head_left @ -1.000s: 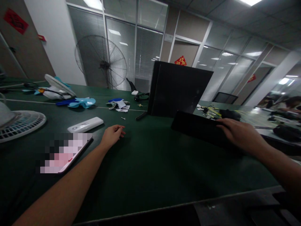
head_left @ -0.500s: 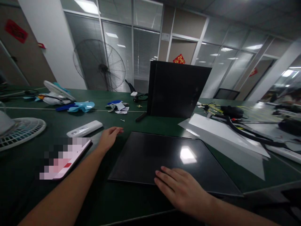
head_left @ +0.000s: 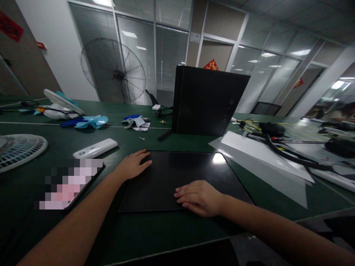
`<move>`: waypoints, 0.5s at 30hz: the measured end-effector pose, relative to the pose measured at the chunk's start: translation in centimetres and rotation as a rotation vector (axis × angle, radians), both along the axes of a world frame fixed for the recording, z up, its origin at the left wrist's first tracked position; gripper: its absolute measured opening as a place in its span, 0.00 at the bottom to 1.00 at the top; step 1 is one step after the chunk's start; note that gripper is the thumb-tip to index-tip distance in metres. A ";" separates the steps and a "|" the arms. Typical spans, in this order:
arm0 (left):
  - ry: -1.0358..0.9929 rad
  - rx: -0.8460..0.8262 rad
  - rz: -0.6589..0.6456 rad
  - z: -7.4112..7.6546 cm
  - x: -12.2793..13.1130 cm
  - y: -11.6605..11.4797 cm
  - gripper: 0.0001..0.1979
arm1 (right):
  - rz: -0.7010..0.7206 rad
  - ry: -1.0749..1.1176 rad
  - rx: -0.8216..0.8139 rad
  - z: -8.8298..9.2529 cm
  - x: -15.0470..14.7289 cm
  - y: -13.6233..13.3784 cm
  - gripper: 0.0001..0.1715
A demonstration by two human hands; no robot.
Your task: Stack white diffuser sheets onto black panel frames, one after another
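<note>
Since the earlier frame, the glossy black panel (head_left: 163, 173) had slid and turned slightly toward nine o'clock on the green table (head_left: 155, 232), and the left hand (head_left: 132, 166) had come onto its ten o'clock corner. That hand's fingers were spread, thumb apart on the surface. The right hand (head_left: 203, 197) lay palm down at the panel's near edge, near six o'clock, fingers together and slightly bent; whether it pressed could not be told. The panel lay flat, seemingly thin, stiff and rather light, probably slippery on its face and easily cracked, so the two opposite side edges looked the safest hold. Beyond it, toward one o'clock, stood a black box-like case (head_left: 210, 103); its inside was hidden, so any contents could not be told. White sheets (head_left: 252, 149) lay toward two o'clock.
</note>
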State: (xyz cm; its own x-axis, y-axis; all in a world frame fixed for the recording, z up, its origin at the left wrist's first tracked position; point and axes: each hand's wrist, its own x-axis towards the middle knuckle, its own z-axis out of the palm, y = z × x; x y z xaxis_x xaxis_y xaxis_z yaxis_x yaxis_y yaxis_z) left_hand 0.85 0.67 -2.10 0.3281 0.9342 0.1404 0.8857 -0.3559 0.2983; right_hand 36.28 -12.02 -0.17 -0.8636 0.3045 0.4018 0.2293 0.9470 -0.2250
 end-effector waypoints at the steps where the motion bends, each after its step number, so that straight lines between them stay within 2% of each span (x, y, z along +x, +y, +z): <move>1: 0.007 0.000 0.037 0.2 -0.1 0.0 0.37 | 0.022 -0.004 0.021 -0.1 -0.4 0.4 0.16; 5: 0.086 0.011 0.208 1.3 -0.7 -0.1 0.35 | 0.106 -0.076 0.149 -0.3 -2.0 2.0 0.18; 8: 0.098 0.040 0.272 1.4 -1.3 -0.4 0.36 | 0.133 -0.114 0.230 1.1 -3.7 2.8 0.20; 11: 0.033 0.070 0.264 0.8 -1.7 -0.3 0.35 | 0.133 -0.035 0.264 4.6 -5.3 1.9 0.21; 15: -0.047 0.075 0.274 -0.3 -1.7 0.3 0.35 | 0.159 0.203 0.261 11.2 -4.9 -2.2 0.22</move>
State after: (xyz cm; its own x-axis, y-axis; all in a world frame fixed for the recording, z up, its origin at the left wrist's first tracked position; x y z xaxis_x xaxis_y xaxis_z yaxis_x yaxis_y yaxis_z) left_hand -0.83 0.92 -2.44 0.0561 0.9736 0.2213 0.9378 -0.1275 0.3230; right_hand 31.43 -14.22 11.06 -0.7864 0.0375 0.6165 0.0502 0.9987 0.0032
